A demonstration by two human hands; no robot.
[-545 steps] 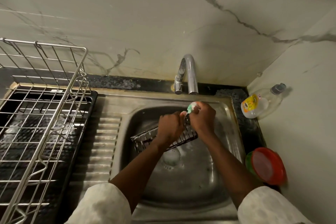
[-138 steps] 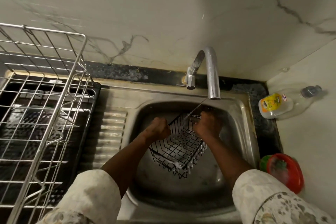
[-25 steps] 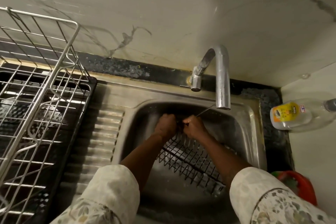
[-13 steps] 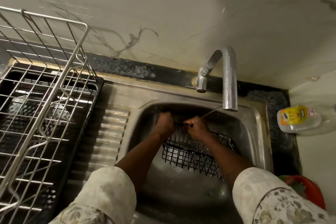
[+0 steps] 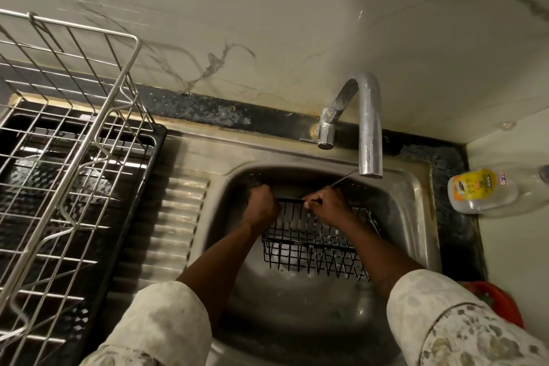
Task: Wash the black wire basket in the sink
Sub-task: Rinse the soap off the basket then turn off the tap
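Observation:
The black wire basket (image 5: 315, 249) lies in the steel sink (image 5: 416, 217), below the chrome tap (image 5: 370, 134). My left hand (image 5: 261, 203) grips the far rim of the basket at its left end. My right hand (image 5: 325, 200) is closed on the same rim a little to the right, under the spout. A thin stream of water (image 5: 344, 178) slants from the spout toward my right hand. My right forearm hides part of the basket's right side.
A large steel wire dish rack (image 5: 65, 157) stands on a black tray left of the ribbed drainboard (image 5: 166, 232). A clear soap bottle with a yellow label (image 5: 481, 192) lies at the right. A red lid (image 5: 496, 303) sits by the sink's right front corner.
The basket has swung from tilted toward me to lying flatter and more to the right in the sink. Both hands stay on its far rim, now slightly further apart.

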